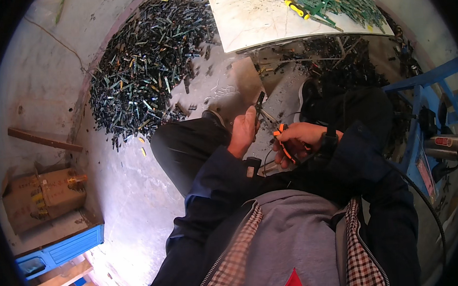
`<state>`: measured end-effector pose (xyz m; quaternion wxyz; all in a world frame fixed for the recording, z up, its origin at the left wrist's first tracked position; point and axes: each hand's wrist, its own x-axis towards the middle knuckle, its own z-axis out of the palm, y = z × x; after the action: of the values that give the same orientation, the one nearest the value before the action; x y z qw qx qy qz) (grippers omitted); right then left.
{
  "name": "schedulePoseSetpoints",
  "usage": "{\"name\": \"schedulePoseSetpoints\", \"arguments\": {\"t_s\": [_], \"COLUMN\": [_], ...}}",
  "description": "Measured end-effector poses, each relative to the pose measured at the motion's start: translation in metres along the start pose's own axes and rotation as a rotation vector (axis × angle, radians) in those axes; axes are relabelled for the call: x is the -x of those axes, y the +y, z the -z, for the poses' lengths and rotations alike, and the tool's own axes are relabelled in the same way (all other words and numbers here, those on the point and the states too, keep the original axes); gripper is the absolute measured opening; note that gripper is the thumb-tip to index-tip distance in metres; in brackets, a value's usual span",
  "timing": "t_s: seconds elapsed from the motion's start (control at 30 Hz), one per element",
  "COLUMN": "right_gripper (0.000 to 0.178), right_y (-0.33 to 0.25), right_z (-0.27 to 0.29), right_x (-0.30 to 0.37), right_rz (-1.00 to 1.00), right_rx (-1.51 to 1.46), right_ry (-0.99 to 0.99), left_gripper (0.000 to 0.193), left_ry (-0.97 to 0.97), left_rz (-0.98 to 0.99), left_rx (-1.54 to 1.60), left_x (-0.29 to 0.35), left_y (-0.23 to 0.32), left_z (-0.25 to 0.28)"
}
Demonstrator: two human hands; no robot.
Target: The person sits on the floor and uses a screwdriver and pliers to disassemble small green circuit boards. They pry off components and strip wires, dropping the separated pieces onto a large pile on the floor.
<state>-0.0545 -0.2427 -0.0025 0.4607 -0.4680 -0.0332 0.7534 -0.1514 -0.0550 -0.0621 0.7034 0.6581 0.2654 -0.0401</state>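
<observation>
Above my lap, my left hand [243, 131] is closed around a small dark strip-shaped piece [260, 98], which sticks up past the fingertips. Close by on its right, my right hand [303, 136] grips pliers with orange and black handles [286, 151]. The metal jaws [267, 114] point up and left, meeting the strip or lying right beside it; I cannot tell whether they bite on it. A dark watch-like band [329, 141] circles my right wrist.
A large heap of dark strips [140, 70] covers the floor at the far left. A pale board [247, 18] ahead carries green strips [343, 2] and a yellow-black screwdriver [297, 9]. At right are a blue frame [414, 126] and steel cup [444, 147]; at left, a cardboard box [48, 193].
</observation>
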Motion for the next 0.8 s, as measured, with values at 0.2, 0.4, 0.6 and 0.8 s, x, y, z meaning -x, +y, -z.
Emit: {"name": "schedulePoseSetpoints", "arguments": {"t_s": [0.2,0.4,0.6,0.8], "right_gripper": [0.03,0.029,0.03,0.033], "right_y": [0.0,0.004,-0.015,-0.051], "right_z": [-0.001,0.003,0.001,0.034], "right_x": [0.003,-0.003,0.016,0.021], "right_rz": [0.087,0.125,0.301,0.778], "right_rx": [-0.143,-0.094,0.082,0.799], "right_ry": [-0.073,-0.072,0.122,0.921], "left_gripper": [0.058,0.06,0.056,0.055], "left_ry": [-0.008,-0.065,-0.187,-0.239], "left_rz": [0.002,0.079,0.207,0.208], "left_rx": [-0.016,0.142,0.395,0.487], "left_x": [0.004,0.003,0.001,-0.001], "left_y": [0.007,0.01,0.01,0.023], "left_z": [-0.001,-0.002,0.005,0.003]}}
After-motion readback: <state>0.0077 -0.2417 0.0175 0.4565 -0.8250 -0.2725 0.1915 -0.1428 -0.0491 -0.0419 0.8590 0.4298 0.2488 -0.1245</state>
